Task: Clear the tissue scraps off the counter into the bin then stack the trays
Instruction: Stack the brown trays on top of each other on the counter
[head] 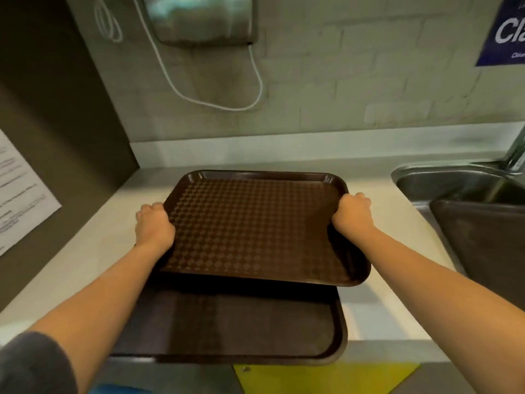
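Observation:
A dark brown tray with a checkered surface [252, 226] is held a little above the pale counter [93, 251]. My left hand [153, 224] grips its left rim and my right hand [353, 216] grips its right rim. Below it, nearer to me, a second brown tray [241, 328] lies flat on the counter, its near edge hanging slightly past the counter's front. The upper tray overlaps the far part of the lower one. No tissue scraps show on the counter.
A steel sink [460, 186] sits at the right with a third brown tray [483, 237] leaning in it. A metal dispenser [201, 18] with a white cable hangs on the tiled wall. A paper notice [20, 194] is on the left panel.

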Action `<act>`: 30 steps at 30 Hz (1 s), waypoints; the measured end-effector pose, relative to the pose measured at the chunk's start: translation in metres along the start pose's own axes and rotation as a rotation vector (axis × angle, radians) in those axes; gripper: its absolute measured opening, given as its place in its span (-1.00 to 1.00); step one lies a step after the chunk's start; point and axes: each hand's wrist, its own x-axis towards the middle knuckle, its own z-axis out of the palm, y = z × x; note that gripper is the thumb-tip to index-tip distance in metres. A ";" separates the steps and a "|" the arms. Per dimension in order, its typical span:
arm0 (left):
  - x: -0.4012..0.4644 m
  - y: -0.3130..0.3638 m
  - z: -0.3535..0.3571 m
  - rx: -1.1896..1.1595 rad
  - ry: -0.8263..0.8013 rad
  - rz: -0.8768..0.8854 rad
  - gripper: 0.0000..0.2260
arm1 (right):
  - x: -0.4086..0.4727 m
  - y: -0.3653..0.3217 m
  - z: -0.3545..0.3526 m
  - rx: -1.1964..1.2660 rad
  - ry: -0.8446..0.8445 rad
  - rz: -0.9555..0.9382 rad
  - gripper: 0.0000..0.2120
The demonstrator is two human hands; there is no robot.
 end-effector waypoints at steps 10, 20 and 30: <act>-0.050 -0.093 -0.020 0.062 -0.064 -0.078 -0.71 | -0.075 -0.048 0.028 0.099 -0.050 -0.016 -0.85; -0.077 -0.109 -0.017 0.142 -0.063 -0.172 -0.63 | -0.127 -0.051 0.022 -0.009 -0.037 0.050 -0.79; -0.068 -0.086 -0.001 -0.091 -0.170 -0.191 -0.70 | -0.128 -0.028 0.026 0.105 -0.109 0.182 -0.73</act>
